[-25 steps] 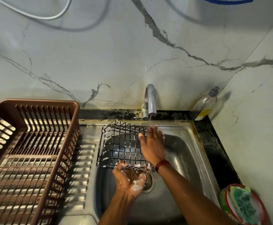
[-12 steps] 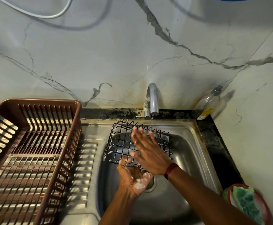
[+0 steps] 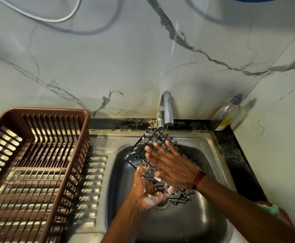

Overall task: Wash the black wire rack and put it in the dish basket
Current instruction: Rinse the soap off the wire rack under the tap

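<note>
The black wire rack (image 3: 141,146) hangs tilted over the steel sink (image 3: 204,221), with foam on its wires and its far corner under the tap (image 3: 167,109). A thin stream of water falls from the tap onto it. My left hand (image 3: 147,190), soapy, grips the rack's near edge from below. My right hand (image 3: 169,162) lies flat on top of the rack with fingers straight and spread. The brown plastic dish basket (image 3: 38,155) stands on the drainboard to the left, with nothing in it.
A clear soap bottle (image 3: 229,111) leans in the back right corner on the dark counter. A green sponge (image 3: 269,209) in a red dish sits at the right edge. The ribbed drainboard (image 3: 90,186) lies between basket and sink.
The rack has turned clockwise and tilted, its far corner now up under the tap. My right hand has slid leftward across the top of it. My left hand keeps its hold.
</note>
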Motion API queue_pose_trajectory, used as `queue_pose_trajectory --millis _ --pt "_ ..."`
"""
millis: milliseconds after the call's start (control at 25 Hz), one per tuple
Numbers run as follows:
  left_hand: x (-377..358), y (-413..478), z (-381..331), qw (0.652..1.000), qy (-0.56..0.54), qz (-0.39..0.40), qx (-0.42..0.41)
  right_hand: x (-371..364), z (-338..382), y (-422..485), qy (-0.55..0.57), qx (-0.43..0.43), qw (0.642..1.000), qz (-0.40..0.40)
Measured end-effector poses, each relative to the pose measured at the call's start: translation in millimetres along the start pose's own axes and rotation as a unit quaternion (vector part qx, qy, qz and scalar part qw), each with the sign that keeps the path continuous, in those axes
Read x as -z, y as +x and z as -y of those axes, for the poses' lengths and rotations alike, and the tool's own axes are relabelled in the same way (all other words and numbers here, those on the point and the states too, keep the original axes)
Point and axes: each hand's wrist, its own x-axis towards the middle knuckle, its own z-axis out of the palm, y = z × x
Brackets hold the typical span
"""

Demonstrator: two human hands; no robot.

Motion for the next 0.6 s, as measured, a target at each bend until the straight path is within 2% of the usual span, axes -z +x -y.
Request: queue_pose_trajectory --millis 40,120,160,200,240,280,320,360,480,520,600 --pt "-0.9 3.7 -3.1 1.0 0.012 -0.014 -0.005 -2.1 -11.4 0.2 0.029 -0.058 0.998 0.002" --pt "-4.2 7.7 -9.0 0.997 0.049 -0.05 -0.011 3.8 -28.5 2.2 0.102 -0.211 0.972 -0.009" --pt "-6.1 8.4 -11.3 0.995 0.07 -0.067 -0.015 6.2 -31.6 3.2 0.101 -0.233 0.967 -0.007" --pt "-5.6 8.7 -14.3 0.992 0.09 -0.087 -0.02 7.2 -30.8 5.6 0.076 -0.193 0.978 0.004" --pt "-5.1 7.1 -17.4 0.99 0.101 -0.098 -0.018 5.4 -28.5 7.0 0.029 -0.11 0.993 0.02" --pt "-3.5 6.6 -20.2 0.988 0.111 -0.107 -0.017 5.1 -25.8 6.5 -0.013 -0.03 0.999 0.04" --pt "-1.4 5.5 -23.6 0.986 0.117 -0.118 -0.018 6.3 -26.8 7.6 -0.035 0.012 0.998 0.046" --pt "0.6 5.9 -26.0 0.984 0.126 -0.124 -0.018 5.4 -31.9 9.6 -0.035 0.001 0.999 0.037" --pt "2.4 2.8 -27.8 0.981 0.14 -0.134 -0.021 8.0 -41.7 15.4 0.082 -0.187 0.979 -0.025" --pt "3.9 1.8 -28.4 0.978 0.151 -0.138 -0.023 6.7 -40.0 16.6 0.113 -0.208 0.971 -0.045" --pt "6.4 0.4 -30.8 0.973 0.167 -0.155 -0.023 15.4 -39.2 21.4 0.197 -0.226 0.953 -0.033"
